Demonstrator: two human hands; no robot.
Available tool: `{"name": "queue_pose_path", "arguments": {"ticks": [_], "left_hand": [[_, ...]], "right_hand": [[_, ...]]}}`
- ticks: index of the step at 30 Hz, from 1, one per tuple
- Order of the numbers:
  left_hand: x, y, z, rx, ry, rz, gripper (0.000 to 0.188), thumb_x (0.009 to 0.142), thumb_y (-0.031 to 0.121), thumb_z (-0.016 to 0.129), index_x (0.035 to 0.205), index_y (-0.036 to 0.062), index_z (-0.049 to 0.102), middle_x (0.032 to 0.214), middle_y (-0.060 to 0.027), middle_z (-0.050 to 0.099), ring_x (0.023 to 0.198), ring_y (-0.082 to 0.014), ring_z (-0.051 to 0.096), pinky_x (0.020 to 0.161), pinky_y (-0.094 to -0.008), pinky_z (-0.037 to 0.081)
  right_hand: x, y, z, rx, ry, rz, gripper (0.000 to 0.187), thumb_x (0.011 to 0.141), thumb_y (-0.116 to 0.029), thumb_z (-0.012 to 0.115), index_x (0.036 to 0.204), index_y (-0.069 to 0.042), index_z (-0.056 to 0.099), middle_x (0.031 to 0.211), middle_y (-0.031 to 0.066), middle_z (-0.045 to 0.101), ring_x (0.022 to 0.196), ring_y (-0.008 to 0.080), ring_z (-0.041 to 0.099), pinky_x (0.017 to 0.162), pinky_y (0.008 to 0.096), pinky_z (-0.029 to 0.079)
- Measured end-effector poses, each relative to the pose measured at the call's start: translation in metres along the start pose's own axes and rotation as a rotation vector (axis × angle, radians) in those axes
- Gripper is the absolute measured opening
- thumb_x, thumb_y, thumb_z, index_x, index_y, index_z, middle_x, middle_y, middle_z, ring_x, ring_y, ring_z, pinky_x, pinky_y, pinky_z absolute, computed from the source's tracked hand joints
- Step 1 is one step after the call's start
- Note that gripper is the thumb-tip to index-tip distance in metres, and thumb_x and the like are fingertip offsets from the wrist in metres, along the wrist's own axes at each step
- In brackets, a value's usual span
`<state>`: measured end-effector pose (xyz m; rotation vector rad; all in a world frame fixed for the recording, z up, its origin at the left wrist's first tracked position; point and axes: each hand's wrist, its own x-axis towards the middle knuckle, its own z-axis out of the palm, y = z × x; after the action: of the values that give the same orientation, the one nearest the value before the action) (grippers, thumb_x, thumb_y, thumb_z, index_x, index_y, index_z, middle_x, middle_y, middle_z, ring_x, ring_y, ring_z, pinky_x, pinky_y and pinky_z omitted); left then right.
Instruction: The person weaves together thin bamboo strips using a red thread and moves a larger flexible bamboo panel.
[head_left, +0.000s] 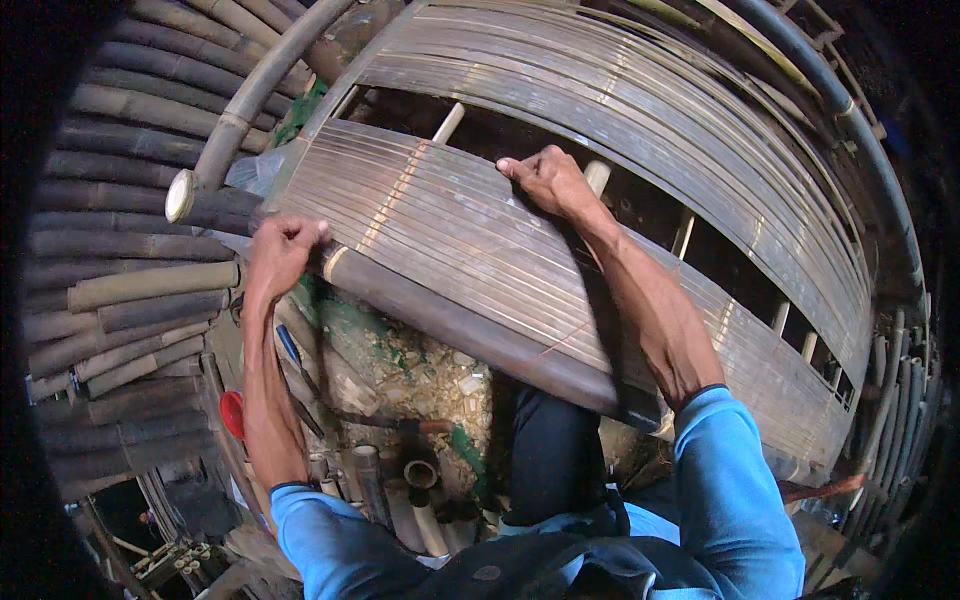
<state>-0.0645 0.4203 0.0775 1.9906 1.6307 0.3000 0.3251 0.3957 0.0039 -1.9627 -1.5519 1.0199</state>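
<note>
A long panel of dark bamboo slats [470,235] lies slantwise in front of me, with a thick bamboo pole [440,315] along its near edge. My left hand [280,255] is closed at the panel's near left corner, just beside the pole's end. Its fingers are pinched, and what they hold, if anything, is hidden. Farther right, my right hand [550,180] is closed above the panel's far edge, thumb toward the left. I cannot make out what is in its fingers. A thin reddish line runs over the slats between the hands.
Another curved slatted section [620,90] lies beyond a dark gap crossed by short pale rods [449,122]. A bamboo pole [235,120] juts out at upper left beside a wall of stacked bamboo [130,190]. Below are a wooden-handled tool [400,425], bamboo tubes [422,480] and a red object [232,414].
</note>
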Motion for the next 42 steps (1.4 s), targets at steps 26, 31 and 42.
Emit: {"name": "queue_pose_path", "arguments": {"ticks": [26, 31, 42], "left_hand": [[-0.153, -0.068, 0.033, 0.162, 0.766, -0.252, 0.038, 0.089, 0.036, 0.075, 0.101, 0.0003, 0.069, 0.105, -0.0146, 0.070, 0.091, -0.0276, 0.066, 0.083, -0.0393, 0.050], [-0.154, 0.123, 0.152, 0.096, 0.614, 0.469, 0.031, 0.076, 0.033, 0.083, 0.079, 0.0077, 0.067, 0.082, -0.0105, 0.061, 0.085, -0.0301, 0.055, 0.080, -0.0427, 0.040], [-0.187, 0.203, 0.206, -0.264, 0.089, 0.222, 0.022, 0.093, 0.019, 0.068, 0.089, -0.0025, 0.067, 0.078, -0.0167, 0.067, 0.073, -0.0262, 0.063, 0.073, -0.0355, 0.048]], "right_hand": [[-0.202, 0.138, -0.134, -0.067, 0.724, -0.065, 0.045, 0.092, -0.048, 0.067, 0.101, -0.004, 0.077, 0.091, 0.0179, 0.075, 0.084, 0.0298, 0.072, 0.078, 0.0396, 0.056], [-0.269, 0.216, -0.164, -0.090, 0.492, 0.308, 0.064, 0.091, -0.063, 0.060, 0.093, -0.002, 0.078, 0.072, 0.0205, 0.070, 0.070, 0.0331, 0.071, 0.075, 0.0445, 0.054], [-0.265, 0.220, -0.147, -0.163, 0.541, 0.247, 0.053, 0.089, -0.052, 0.069, 0.082, 0.000, 0.076, 0.070, 0.0278, 0.066, 0.075, 0.0438, 0.069, 0.069, 0.0491, 0.053]]}}
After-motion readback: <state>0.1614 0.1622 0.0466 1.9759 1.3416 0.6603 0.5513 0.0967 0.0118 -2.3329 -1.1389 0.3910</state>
